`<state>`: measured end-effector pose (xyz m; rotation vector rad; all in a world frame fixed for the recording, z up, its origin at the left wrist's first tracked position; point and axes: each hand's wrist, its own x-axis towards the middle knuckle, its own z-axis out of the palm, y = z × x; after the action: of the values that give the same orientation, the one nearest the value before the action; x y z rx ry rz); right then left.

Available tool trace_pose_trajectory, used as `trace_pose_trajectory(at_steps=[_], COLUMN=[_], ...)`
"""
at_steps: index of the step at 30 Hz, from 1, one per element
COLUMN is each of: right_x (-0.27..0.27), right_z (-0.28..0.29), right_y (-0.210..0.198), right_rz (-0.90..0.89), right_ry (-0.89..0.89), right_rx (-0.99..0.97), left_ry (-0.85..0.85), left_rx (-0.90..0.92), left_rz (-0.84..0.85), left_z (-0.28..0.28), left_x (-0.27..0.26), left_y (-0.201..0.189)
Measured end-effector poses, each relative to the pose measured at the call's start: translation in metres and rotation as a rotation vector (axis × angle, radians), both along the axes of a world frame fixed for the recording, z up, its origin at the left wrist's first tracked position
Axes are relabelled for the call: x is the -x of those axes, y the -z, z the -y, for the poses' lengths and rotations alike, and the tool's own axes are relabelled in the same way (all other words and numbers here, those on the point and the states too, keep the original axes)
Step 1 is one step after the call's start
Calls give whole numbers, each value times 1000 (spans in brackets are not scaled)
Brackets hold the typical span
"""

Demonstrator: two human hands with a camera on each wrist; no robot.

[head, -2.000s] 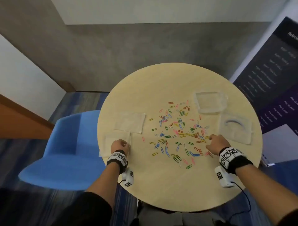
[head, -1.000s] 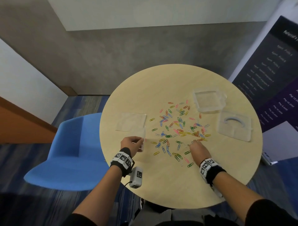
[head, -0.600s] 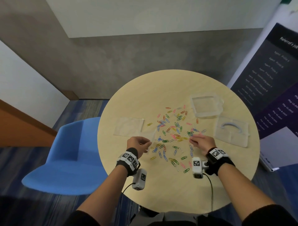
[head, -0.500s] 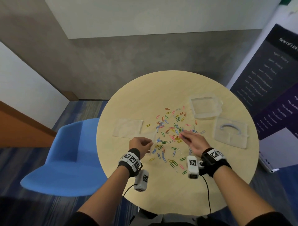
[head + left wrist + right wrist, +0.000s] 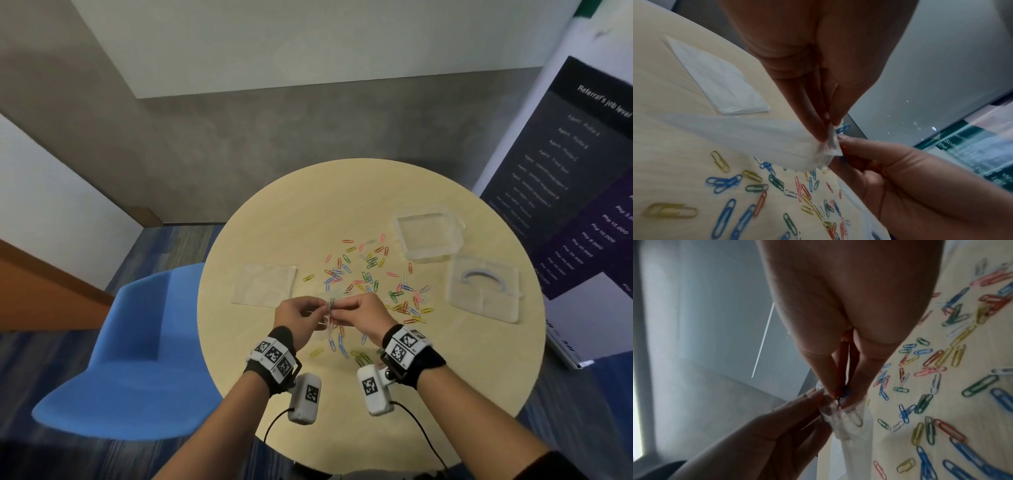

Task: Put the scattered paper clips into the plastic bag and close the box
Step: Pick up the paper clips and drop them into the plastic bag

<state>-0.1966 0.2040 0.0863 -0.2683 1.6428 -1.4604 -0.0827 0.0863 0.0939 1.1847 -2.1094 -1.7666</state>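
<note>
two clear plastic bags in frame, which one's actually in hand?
The plastic bag pinched at its mouth by the left hand, with the right hand at the opening. The other bag lies flat on the table, untouched.

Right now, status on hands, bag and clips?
Left hand pinches plastic bag mouth. Right hand pinches clips at the opening. Most paper clips lie loose on table. Box open, nothing blocking.

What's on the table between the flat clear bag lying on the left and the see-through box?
In the head view, scattered colourful paper clips lie between the flat clear plastic bag and the clear plastic box.
</note>
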Motion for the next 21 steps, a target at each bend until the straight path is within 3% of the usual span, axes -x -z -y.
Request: trace_pose_trajectory(at_steps=[4, 11, 16, 18, 21], right_x=[7, 9, 13, 13, 11], right_z=[7, 18, 18, 19, 18], right_y=[2, -2, -4, -6, -15], right_rz=[-98, -70, -574, -604, -540], right_ry=[-24, -59, -176, -238, -400], right_rx=[-152, -211, -496, -525, -396], left_ry=[41, 39, 57, 64, 60], left_rx=[-35, -50, -39, -26, -2], left_rz=[-54, -87, -78, -54, -34], left_z=[-4, 0, 1, 0, 2], left_x=[2, 5, 4, 4, 4], left_y=[-2, 0, -1, 1, 2])
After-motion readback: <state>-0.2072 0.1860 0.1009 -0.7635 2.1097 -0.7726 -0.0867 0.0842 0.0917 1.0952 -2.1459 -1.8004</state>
